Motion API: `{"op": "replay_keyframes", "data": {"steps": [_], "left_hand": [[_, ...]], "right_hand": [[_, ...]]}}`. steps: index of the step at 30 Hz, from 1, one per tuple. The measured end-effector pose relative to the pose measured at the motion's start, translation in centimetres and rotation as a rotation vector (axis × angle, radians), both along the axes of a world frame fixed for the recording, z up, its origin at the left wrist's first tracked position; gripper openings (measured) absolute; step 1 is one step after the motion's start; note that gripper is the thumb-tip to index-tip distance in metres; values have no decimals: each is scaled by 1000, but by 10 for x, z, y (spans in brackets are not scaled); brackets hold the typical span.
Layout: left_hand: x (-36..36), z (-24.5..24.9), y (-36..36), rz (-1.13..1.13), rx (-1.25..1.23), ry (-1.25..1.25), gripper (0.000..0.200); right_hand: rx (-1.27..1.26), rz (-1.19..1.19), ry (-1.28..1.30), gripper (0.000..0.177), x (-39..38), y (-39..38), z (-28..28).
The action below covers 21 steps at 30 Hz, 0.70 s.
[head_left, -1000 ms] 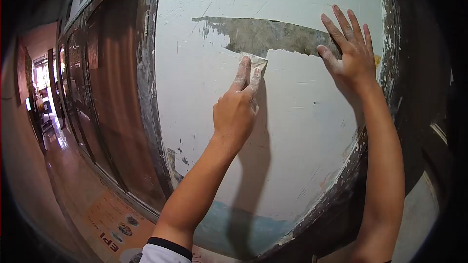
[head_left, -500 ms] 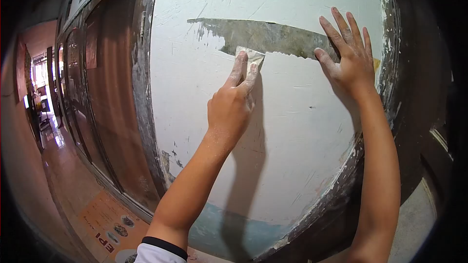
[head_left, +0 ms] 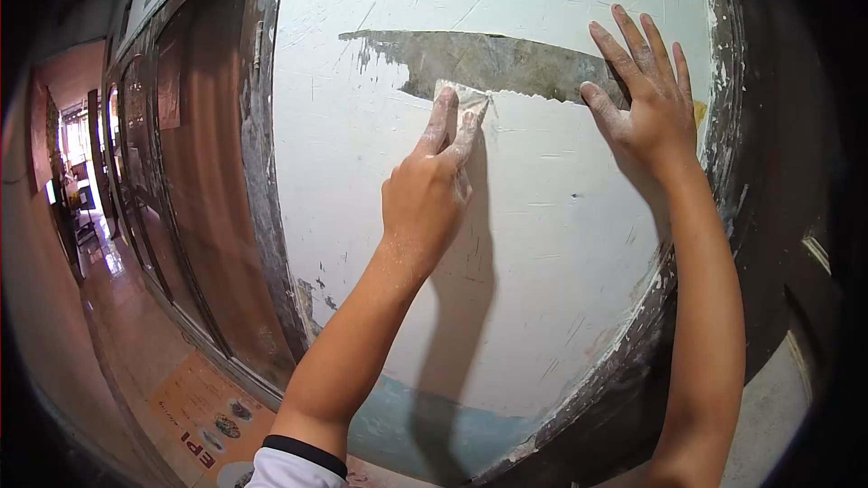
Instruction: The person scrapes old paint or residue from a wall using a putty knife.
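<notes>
My left hand (head_left: 427,190) is closed around a scraper whose dusty, pale blade (head_left: 467,96) rests on the panel, index and middle fingers pressed along it. Its handle is hidden in my palm. The blade meets the ragged lower edge of a long bare grey patch (head_left: 506,66), where the white paint (head_left: 389,172) is gone. Farther right, my right hand (head_left: 653,113) lies spread against the panel, its thumb and palm over the patch's right end. Whitish dust coats the fingers of both hands.
A worn dark frame (head_left: 721,81) with flaking paint borders the panel on the right. To the left stands a brown wooden door (head_left: 203,163) with glass, beside a corridor floor (head_left: 122,307). Orange printed cardboard (head_left: 203,407) lies on that floor.
The view has shifted very slightly. The scraper stays at the patch's lower edge with barely any visible movement, and my right hand keeps its place on the panel.
</notes>
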<state>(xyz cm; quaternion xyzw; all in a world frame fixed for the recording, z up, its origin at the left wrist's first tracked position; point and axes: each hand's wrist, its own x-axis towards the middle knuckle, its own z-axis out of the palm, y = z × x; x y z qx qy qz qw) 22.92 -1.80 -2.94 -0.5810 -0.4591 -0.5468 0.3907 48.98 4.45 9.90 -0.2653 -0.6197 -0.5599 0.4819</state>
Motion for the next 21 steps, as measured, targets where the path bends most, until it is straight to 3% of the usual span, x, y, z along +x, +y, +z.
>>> {"op": "replay_keyframes", "data": {"steps": [21], "left_hand": [[1,-10,-4,-27,-40,-14,58]], "right_hand": [[18,6,0,64,0,2,-1]]}}
